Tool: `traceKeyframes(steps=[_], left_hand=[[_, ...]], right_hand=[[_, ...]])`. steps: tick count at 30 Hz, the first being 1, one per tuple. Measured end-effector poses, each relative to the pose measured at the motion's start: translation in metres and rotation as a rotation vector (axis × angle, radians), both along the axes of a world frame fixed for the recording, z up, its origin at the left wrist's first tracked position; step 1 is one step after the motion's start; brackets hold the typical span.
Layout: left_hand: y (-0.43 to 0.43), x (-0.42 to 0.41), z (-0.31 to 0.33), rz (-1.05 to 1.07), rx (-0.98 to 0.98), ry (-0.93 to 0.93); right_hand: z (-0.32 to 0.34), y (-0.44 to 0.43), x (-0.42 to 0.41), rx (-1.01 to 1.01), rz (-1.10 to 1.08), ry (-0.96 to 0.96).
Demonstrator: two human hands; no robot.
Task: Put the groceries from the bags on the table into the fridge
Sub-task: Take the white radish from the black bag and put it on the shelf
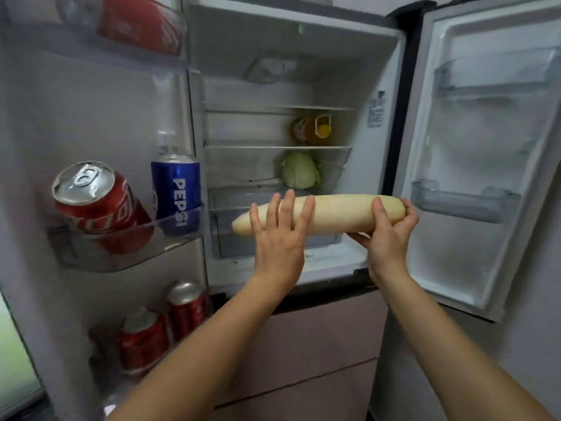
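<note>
Radish [340, 214] is held level in front of the open fridge [258, 41], at drawer height. Its right end is gripped by the right hand [390, 238], fingers curled round it. The left hand [277, 238] is laid flat against it, fingers straight and spread. Cabbage [300, 171] is seen on the shelf behind.

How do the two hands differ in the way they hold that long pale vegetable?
The left hand lies flat against the vegetable, fingers straight and spread; the right hand curls round it, thumb over the top and fingers underneath. The left hand sits near the tapered end, the right hand at the blunt end. Both touch the same vegetable, held roughly level before the open fridge.
</note>
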State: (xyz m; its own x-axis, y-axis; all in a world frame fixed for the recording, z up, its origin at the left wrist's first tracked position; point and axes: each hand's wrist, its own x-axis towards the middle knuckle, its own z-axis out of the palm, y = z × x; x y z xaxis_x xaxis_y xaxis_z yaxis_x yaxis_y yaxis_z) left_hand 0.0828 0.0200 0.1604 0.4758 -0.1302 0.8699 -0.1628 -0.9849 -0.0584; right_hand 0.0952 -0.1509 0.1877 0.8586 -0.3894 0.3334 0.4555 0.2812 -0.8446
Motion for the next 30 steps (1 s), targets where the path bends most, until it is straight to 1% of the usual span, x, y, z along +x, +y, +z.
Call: traceKeyframes(steps=[4,9,12,15,16,17,19,21,23,26,27,28,30], left_hand=[[0.000,0.077,0.000,0.022,0.062,0.021],[0.011,0.167,0.000,0.120,0.015,0.095],[0.027,0.213,0.007,0.205,0.012,0.096],[0.050,0.251,0.014,0.297,-0.017,0.135],[0.059,0.263,0.016,0.328,-0.031,0.147],[0.068,0.273,0.016,0.359,-0.046,0.152],[0.086,0.291,0.018,0.429,-0.079,0.169],[0.102,0.309,0.020,0.489,-0.136,0.227],[0.119,0.326,0.023,0.538,-0.168,0.267],[0.143,0.356,0.028,0.606,-0.137,0.323],[0.151,0.368,0.028,0.621,-0.118,0.341],[0.159,0.379,0.029,0.634,-0.092,0.356],[0.170,0.402,0.030,0.642,-0.065,0.415]], right_hand=[[0.002,-0.006,0.081,-0.017,0.027,0.028],[0.002,0.005,0.186,-0.125,0.120,0.022],[0.002,0.021,0.244,-0.202,0.151,0.000],[0.002,0.047,0.297,-0.241,0.274,0.025],[0.002,0.056,0.314,-0.292,0.311,0.046],[0.000,0.066,0.331,-0.402,0.323,0.064],[-0.005,0.080,0.358,-0.760,0.304,0.069],[-0.014,0.092,0.379,-1.102,0.275,-0.020],[-0.022,0.102,0.394,-1.340,0.289,-0.113],[-0.036,0.117,0.405,-1.671,0.323,-0.113],[-0.043,0.121,0.407,-1.760,0.304,-0.111],[-0.048,0.124,0.407,-1.806,0.269,-0.117],[-0.053,0.126,0.408,-1.816,0.208,-0.139]])
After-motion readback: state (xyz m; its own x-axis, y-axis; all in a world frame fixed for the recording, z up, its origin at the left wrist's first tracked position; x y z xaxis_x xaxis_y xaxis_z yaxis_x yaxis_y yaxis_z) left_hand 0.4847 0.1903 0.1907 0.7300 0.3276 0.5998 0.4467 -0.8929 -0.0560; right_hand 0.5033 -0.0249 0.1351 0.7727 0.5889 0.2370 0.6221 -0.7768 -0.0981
